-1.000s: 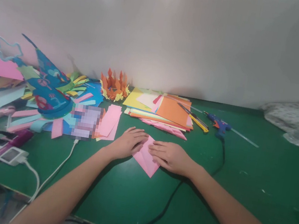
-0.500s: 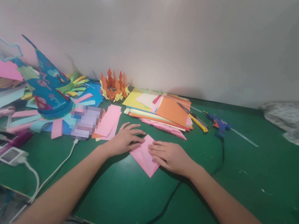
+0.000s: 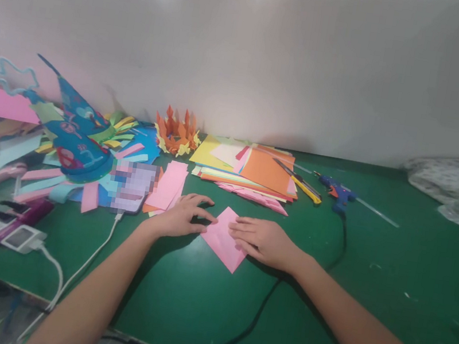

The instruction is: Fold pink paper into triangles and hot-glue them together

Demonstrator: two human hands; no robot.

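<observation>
A folded piece of pink paper (image 3: 222,241) lies turned cornerwise on the green table, with crease lines across it. My right hand (image 3: 264,241) rests flat on its right side, fingers stretched out and pointing left. At the paper's left edge is my left hand (image 3: 183,215), its fingers apart and the tips of thumb and forefinger at the edge. Beyond the left hand lie several pink paper strips (image 3: 167,185), with a bit of orange below them.
Behind the paper lies a stack of coloured sheets (image 3: 264,172) with a yellow utility knife (image 3: 307,190). A blue glue gun (image 3: 341,195) trails a black cord under my right arm. At left are an orange paper crown (image 3: 175,134), blue party hats (image 3: 80,151) and a power strip (image 3: 6,231).
My left hand has drawn back a little to the left, off the paper's surface to its edge. My right hand and the pink paper have stayed in place.
</observation>
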